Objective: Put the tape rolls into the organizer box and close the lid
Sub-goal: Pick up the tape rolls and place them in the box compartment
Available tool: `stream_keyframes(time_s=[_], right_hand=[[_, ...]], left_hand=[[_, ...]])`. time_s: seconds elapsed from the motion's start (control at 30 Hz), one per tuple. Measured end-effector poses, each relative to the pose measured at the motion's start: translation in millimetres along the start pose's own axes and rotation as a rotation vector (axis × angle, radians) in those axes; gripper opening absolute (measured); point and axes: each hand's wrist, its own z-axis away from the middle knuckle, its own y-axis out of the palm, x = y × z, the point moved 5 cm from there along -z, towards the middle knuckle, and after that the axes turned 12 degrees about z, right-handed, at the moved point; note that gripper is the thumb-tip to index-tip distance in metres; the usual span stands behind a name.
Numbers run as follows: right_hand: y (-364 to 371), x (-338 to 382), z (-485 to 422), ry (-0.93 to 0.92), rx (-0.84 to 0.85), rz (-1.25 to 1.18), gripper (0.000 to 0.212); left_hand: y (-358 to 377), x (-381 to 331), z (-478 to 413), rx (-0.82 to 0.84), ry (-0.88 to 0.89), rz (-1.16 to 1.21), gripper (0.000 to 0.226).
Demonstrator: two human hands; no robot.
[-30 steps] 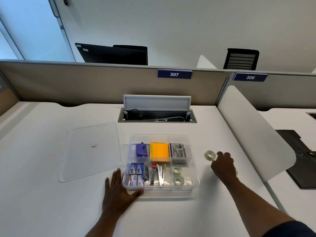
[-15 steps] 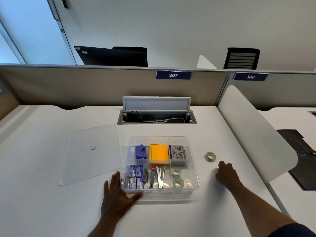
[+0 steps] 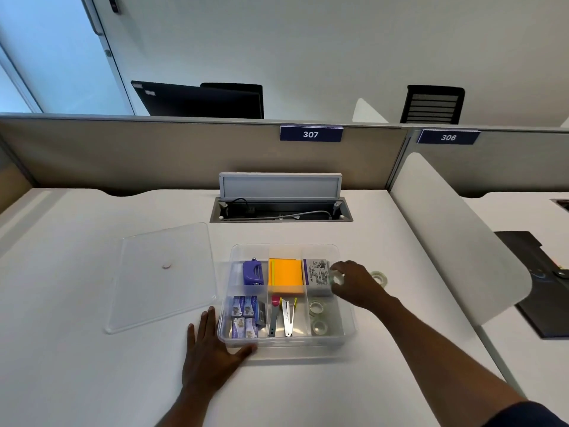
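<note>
- On the white desk (image 3: pixel 92 380), at centre: clear organizer box (image 3: pixel 349 326), lid off, divided into compartments.
- At 9 o'clock of the box: clear lid (image 3: pixel 160 275), lying flat on the desk, apart from the box.
- At the box's 7 o'clock corner: left hand (image 3: pixel 212 355), palm down, fingers spread flat on the desk, thumb touching the box's front wall; holding nothing.
- Over the box's 2 o'clock edge: right hand (image 3: pixel 357 283), fingers curled, pinching a clear tape roll (image 3: pixel 337 278) between thumb and fingertips, above the white carton (image 3: pixel 317 277) in the back right compartment.
- At 3 o'clock, outside the box: another tape roll (image 3: pixel 379 276) lying on the desk, just behind the right hand, partly hidden by it.
- In the front right compartment, at 5 o'clock: two tape rolls (image 3: pixel 317 317) lying flat, one behind the other.
- Elsewhere in the box: purple stapler (image 3: pixel 252 272) back left, orange sticky notes (image 3: pixel 285 275) back centre, staple boxes (image 3: pixel 244 317) front left, metal clips (image 3: pixel 284 315) front centre.
</note>
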Motion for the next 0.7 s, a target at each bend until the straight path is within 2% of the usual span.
stream_keyframes(time_s=[0.07, 0.2, 0.7], right_hand=[[5, 14, 4, -0.072, 0.087, 0.048, 0.048], [21, 21, 10, -0.097, 0.159, 0.081, 0.048], [38, 21, 19, -0.148, 0.117, 0.197, 0.049]], left_hand=[[0, 0, 0, -0.003, -0.001, 0.003, 0.114], [-1, -1, 0, -0.005, -0.002, -0.001, 0.115], [-5, -5, 2, -0.008, 0.017, 0.015, 0.114]])
